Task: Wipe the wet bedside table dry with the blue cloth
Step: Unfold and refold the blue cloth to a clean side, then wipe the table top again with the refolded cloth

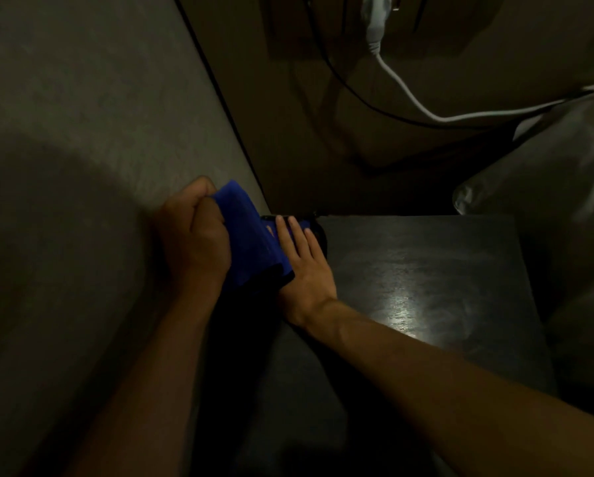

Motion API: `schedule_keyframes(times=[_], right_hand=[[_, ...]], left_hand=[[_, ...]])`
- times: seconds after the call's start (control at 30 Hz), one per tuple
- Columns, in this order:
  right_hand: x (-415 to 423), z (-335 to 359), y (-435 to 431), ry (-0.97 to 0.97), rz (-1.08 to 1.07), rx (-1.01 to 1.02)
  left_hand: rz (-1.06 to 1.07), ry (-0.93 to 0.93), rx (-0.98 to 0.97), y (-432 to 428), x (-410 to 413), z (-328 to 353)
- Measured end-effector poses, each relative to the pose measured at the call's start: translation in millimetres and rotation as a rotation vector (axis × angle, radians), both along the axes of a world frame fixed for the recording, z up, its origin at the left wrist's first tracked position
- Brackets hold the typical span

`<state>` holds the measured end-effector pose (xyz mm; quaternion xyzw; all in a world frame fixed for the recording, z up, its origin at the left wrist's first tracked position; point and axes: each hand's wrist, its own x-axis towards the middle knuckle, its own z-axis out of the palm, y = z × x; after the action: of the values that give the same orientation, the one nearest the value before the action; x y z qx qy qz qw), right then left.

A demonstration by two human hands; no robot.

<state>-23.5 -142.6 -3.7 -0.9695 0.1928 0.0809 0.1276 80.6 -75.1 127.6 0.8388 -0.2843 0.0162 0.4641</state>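
Cloth [250, 235]: blue, gripped by the left hand [192, 242].
Right hand [302, 266]: laid flat beside it, fingers straight.
Table [426, 270]: looks shiny and wet; most wiping is judged left.

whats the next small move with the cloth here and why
Probably draw the bunched blue fabric cloth rightward onto the dark rectangular bedside table top. The left hand grips it at the table's left edge by the wall, the right hand lies flat-fingered on it, and a glossy patch, possibly wet, shines further right with no cloth on it.
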Motion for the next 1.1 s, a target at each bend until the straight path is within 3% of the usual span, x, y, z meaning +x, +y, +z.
schedule_keyframes(times=[0.17,0.23,0.33,0.43,0.5,0.67,0.87,1.0,1.1], right_hand=[[26,-4,3,-0.056,-0.077,0.116],[15,10,-5,-0.284,-0.267,0.439],[-27,31,-24,-0.681,-0.755,0.801],[-65,65,-43,-0.826,-1.082,1.589],[-84,84,-54,-0.756,-1.049,1.767],[-99,80,-79,-0.572,-1.077,1.333],[-88,58,-100,-0.326,-0.888,0.818],[-83,55,-100,-0.263,-0.819,0.729],[-80,51,-96,-0.218,-0.789,0.680]], left_hand=[[-0.063,-0.012,0.093,-3,0,3],[-0.100,0.066,0.144,-7,-2,6],[-0.197,0.303,0.121,-20,-4,7],[-0.296,0.528,0.100,-34,-11,4],[-0.344,0.593,0.141,-43,-23,-7],[-0.343,0.641,0.208,-52,-53,-45],[-0.168,-0.148,0.541,-29,-63,-87],[-0.276,-0.304,0.853,-18,-39,-111],[-0.265,-0.395,0.916,-13,-26,-115]])
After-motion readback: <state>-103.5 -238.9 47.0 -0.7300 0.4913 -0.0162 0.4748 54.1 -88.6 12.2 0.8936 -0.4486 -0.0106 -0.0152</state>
